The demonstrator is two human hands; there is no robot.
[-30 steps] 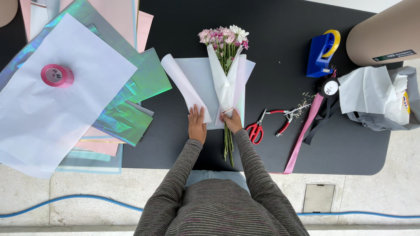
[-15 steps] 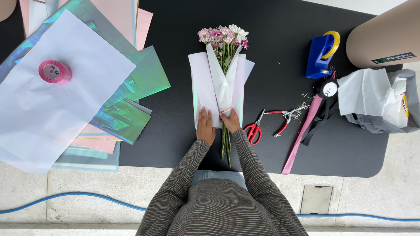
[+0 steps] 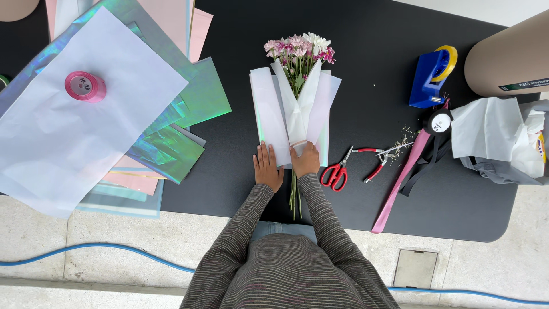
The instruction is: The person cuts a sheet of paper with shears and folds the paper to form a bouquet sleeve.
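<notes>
Both hands press flat, fingers together: left hand (image 3: 267, 168) and right hand (image 3: 305, 160) on the translucent white wrapping paper (image 3: 269, 114) folded around pink-and-white flowers (image 3: 298, 48) at the black mat's (image 3: 366, 68) centre. Red-handled scissors (image 3: 338, 171) (blades closed) lie just right; glossy iridescent sheets (image 3: 194, 103) fan left.

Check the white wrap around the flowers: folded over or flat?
Folded: white wrap crosses over the flower stems in a V, left hand and right hand pressing it.

A black table (image 3: 366, 74) carries everything. At its left lies a stack of white, pink and iridescent sheets (image 3: 114, 114), a pink tape roll (image 3: 84, 86) on top. In the middle lies a wrapped bouquet (image 3: 296, 97). To the right lie red scissors (image 3: 337, 171), a pink ribbon (image 3: 400, 183), a blue tape dispenser (image 3: 432, 77) and crumpled white paper (image 3: 492, 134)
</notes>
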